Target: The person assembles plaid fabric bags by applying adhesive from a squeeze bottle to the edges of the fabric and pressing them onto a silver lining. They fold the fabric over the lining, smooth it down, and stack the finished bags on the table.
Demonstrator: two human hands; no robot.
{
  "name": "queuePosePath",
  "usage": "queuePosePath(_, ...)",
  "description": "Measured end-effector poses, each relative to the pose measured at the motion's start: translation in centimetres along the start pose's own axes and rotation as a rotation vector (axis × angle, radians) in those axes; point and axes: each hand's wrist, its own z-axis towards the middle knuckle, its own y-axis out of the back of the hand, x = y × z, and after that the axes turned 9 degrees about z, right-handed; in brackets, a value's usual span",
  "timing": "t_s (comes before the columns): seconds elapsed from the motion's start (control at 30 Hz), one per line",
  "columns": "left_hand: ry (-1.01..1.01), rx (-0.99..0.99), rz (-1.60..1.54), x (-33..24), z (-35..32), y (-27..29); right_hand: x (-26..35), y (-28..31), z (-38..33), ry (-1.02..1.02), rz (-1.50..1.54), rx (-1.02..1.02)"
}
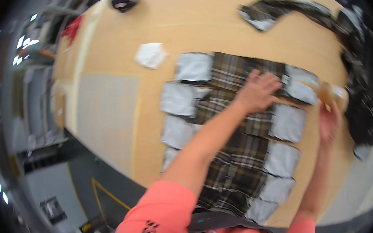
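Several dark brown, black and white plaid cloth pieces [242, 149] lie in overlapping rows on the table, with light grey folded ends [288, 123] along both sides. My left hand [257, 91] is spread over the farthest rows, fingers apart, palm down on the plaid. To the right of the cloth, my right hand [330, 124] is raised with its fingers closed on an amber roll [325, 95]. It looks like a roll of tape, but motion blurs it. The roll is beside the right grey end of the farthest piece.
A white piece [151, 55] lies left of the rows on the wooden table [178, 26]. Crumpled dark plaid cloth [363, 83] is heaped along the right edge. A black object [123, 1] sits at the far left, near red cloth [72, 29]. A person [36, 52] is beyond the left edge.
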Motion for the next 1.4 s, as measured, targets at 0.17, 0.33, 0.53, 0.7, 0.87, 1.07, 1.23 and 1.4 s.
queuePosePath(0.17, 0.022, 0.003, 0.017, 0.2, -0.4, -0.7, 0.7, 1.6, 0.7, -0.111, 0.113, 0.079)
queuePosePath(0.33, 0.047, 0.01, 0.003, -0.3, 0.1, -0.6, 1.2, -1.5, 1.2, 0.144, -0.23, -0.081)
queuePosePath(0.53, 0.058, 0.08, 0.032, -0.8, 0.5, -0.2, -0.9, -3.4, 1.6, 0.311, -0.617, -0.065)
queuePosePath(0.7, 0.068, 0.068, 0.009, -0.5, 0.3, -0.1, -3.0, -4.4, 2.2, 0.383, -0.707, -0.029)
queuePosePath(0.87, 0.073, 0.019, -0.02, -0.3, 0.0, -0.2, -4.3, -4.8, 2.9, 0.352, -0.69, 0.014)
queuePosePath(1.07, 0.084, -0.007, -0.043, -0.3, 0.0, -0.3, -4.6, -5.4, 2.8, 0.357, -0.788, 0.02)
queuePosePath(1.23, 0.084, -0.014, -0.044, -0.3, 0.1, -0.3, -4.0, -4.5, 2.3, 0.387, -0.901, 0.03)
queuePosePath(1.4, 0.09, -0.011, -0.044, -0.3, 0.0, -0.3, -3.9, -5.3, 1.8, 0.407, -1.001, 0.087)
